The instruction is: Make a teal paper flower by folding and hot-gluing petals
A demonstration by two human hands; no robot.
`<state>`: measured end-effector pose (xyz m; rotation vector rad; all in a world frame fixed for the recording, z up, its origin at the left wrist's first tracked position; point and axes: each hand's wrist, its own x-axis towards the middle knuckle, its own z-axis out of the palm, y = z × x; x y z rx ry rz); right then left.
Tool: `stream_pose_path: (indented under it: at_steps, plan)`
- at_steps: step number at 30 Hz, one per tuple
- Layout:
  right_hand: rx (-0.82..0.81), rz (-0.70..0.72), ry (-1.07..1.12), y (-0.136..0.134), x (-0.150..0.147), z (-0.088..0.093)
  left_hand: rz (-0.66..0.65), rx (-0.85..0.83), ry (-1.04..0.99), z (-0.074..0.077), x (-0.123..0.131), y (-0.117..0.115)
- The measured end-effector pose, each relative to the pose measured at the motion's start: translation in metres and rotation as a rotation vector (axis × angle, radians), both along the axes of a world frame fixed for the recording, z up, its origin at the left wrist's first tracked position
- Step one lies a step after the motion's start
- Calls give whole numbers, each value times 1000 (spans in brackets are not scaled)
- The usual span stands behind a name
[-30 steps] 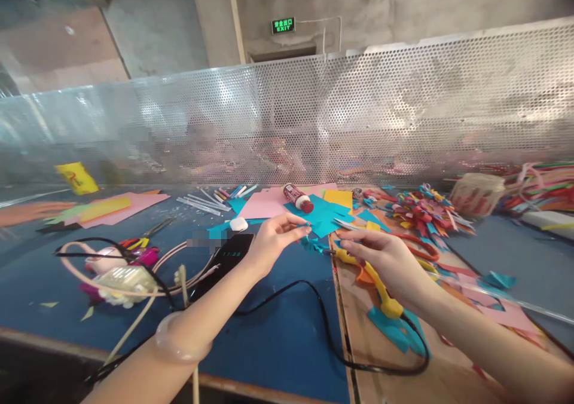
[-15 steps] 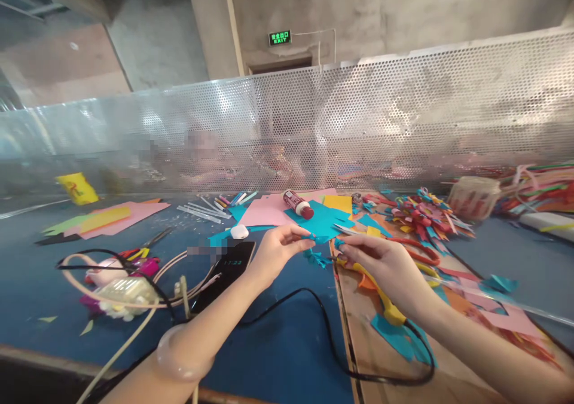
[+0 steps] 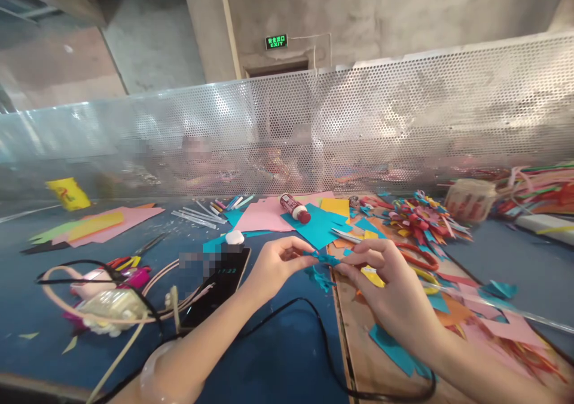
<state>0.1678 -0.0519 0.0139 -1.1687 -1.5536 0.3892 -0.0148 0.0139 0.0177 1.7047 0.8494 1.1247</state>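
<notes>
A small cut piece of blue paper (image 3: 328, 259) stretches between my two hands. My left hand (image 3: 278, 265) pinches its left end between thumb and fingers. At its right end, the thumb and index finger of my right hand (image 3: 394, 284) are closed on it, with the other fingers bent above. Just below hangs or lies a fringed blue paper piece (image 3: 320, 279); whether it is joined to the held one I cannot tell. Behind my right hand shows part of a yellow tool (image 3: 373, 276), probably a glue gun, mostly hidden. Scissors with red handles (image 3: 419, 256) lie just beyond.
A glue bottle (image 3: 295, 208) lies on blue paper sheets (image 3: 320, 227) and pink paper (image 3: 260, 214). A phone (image 3: 219, 284) and tangled cables sit left. At right are a paper flower pile (image 3: 424, 216) and a plastic tub (image 3: 470, 199). A perforated metal screen (image 3: 287, 123) stands behind.
My right hand has come closer to my left, and the blue paper now spans both. Its fingers have lifted and spread somewhat. The view has shifted slightly.
</notes>
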Motion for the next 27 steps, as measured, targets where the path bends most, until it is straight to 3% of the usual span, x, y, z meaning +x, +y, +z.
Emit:
stream_pose_path:
  at_steps: [9, 27]
  plan:
    - [-6, 3, 33, -1, -3, -6, -108, 48, 22, 5, 0, -6]
    - [63, -43, -24, -2, -2, -6, -112, 23, 14, 5, 0, -8]
